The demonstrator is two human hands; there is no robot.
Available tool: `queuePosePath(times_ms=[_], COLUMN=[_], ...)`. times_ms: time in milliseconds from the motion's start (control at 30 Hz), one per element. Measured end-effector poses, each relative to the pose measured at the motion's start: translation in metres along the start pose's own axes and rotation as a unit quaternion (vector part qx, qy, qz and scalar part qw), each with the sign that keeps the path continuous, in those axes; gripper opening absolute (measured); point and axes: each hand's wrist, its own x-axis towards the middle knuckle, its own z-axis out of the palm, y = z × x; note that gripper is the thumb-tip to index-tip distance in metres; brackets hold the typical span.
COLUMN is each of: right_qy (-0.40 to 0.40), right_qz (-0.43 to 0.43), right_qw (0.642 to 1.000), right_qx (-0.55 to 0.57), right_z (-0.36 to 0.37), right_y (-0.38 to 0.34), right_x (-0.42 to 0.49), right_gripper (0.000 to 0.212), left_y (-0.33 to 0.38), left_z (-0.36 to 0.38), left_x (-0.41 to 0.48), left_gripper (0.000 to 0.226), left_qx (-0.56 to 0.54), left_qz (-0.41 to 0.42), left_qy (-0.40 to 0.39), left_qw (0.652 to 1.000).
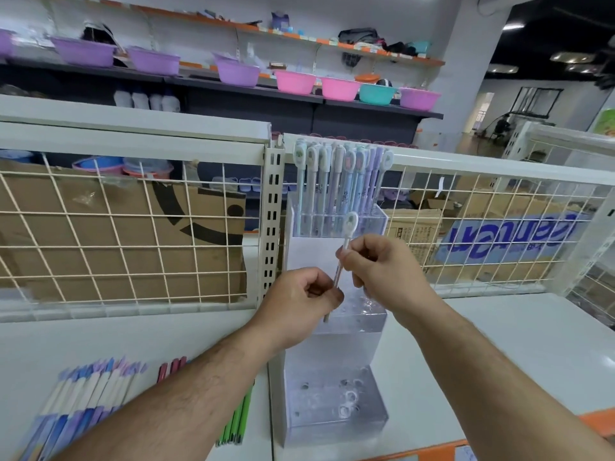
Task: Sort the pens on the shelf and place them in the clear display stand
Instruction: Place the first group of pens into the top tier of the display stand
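So the person has one slim gel pen point(339, 272) up in front of the clear display stand point(346, 347), above the middle step, held nearly upright and tilted a little, with the cartoon cap on top. The right hand point(382, 271) pinches the barrel just under the cap with thumb and forefinger. The left hand point(299, 301) has its fingers curled and pinches the lower barrel, so the tip pokes out below. A pen like this should weigh next to nothing. It's stiff enough, but it's smooth plastic, so it probably slides if the grip is lazy. That chunky cap looks like the part that could pop off, so mid-barrel seems the safer place to hold it while steering the tip into a hole. The stand is light acrylic and may well shift if bumped. On to counts: there's one pen in hand and one stand with three steps. The row of matching pens point(339, 181) already standing in the top step is roughly nine or ten, though the caps overlap too much to be sure. Lying on the white shelf point(499, 344) at the left are a fan of pastel pens point(83, 404), easily a dozen, about three red pens point(170, 368), and a few green pens point(238, 420).
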Motion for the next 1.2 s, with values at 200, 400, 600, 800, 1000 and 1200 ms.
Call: queuePosePath(times_ms=[200,400,600,800,1000,1200], right_qy=[-0.036,0.082,0.177,0.162,0.098,0.095], right_qz=[0.009,-0.035,-0.079,-0.084,-0.049,-0.044], right_qw=[0.998,0.995,0.980,0.975,0.965,0.939], right_qx=[-0.047,-0.046,-0.035,-0.124,-0.238,-0.327], right_z=[0.001,-0.031,-0.052,-0.045,-0.039,-0.036], right_y=[-0.001,-0.030,-0.046,-0.039,-0.025,-0.024], right_x=[-0.002,0.030,0.064,0.076,0.078,0.076], right_gripper=[0.025,0.023,0.022,0.026,0.029,0.034], left_y=[-0.003,-0.002,0.002,0.000,0.000,0.001], left_z=[0.000,-0.005,-0.008,-0.008,-0.008,-0.007], left_x=[0.003,0.004,0.003,0.004,0.003,0.002], left_gripper=[0.015,0.006,0.006,0.009,0.011,0.011], left_qx=[-0.014,-0.034,-0.035,-0.022,0.003,0.018], left_qz=[-0.003,-0.026,-0.046,-0.054,-0.052,-0.053], left_qy=[-0.002,-0.018,-0.025,-0.023,-0.019,-0.017], left_qw=[1.000,0.999,0.998,0.998,0.998,0.998])
